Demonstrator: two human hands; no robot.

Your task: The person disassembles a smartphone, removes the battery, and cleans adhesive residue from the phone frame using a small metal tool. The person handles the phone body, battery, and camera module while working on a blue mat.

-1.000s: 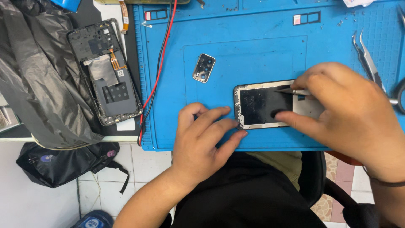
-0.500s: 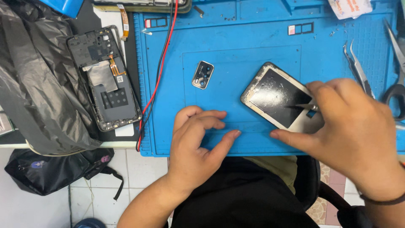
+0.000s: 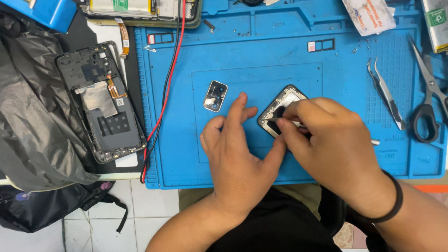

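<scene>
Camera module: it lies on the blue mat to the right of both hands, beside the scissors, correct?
Not quite. The head view shows the camera module on the blue mat to the left of the hands, just beyond the left hand. The scissors lie far right.

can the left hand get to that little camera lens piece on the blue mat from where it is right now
Probably yes. The left hand rests on the blue mat with fingertips just right of the camera lens piece, and only bare mat lies between them. The right hand works on the small panel.
</scene>
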